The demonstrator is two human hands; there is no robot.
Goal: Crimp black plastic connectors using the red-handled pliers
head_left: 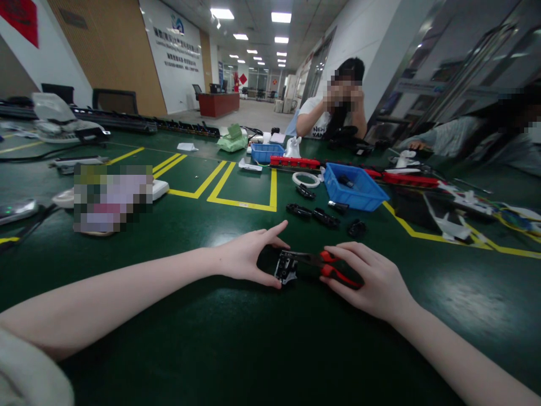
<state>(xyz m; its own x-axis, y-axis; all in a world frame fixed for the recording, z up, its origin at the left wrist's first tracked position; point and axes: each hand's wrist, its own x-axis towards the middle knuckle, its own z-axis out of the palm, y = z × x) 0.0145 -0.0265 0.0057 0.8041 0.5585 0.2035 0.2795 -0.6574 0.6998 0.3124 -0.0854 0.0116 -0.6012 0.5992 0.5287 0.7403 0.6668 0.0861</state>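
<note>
My left hand [249,256] grips a small black part [276,266] with a metal piece on it, thumb under and fingers around it, index finger stretched out. My right hand [372,279] is closed on pliers with red handles [338,270]; the pliers' jaws reach into the black part. Both hands rest on the green table [211,338] just in front of me.
Several loose black parts [323,217] lie beyond my hands. A blue bin [357,189] stands behind them, a second blue bin [266,152] farther back, and a white tape roll [306,179] between. Red-and-black strips [296,162] and yellow floor-style lines [240,200] cross the table. Two people sit across at the far side.
</note>
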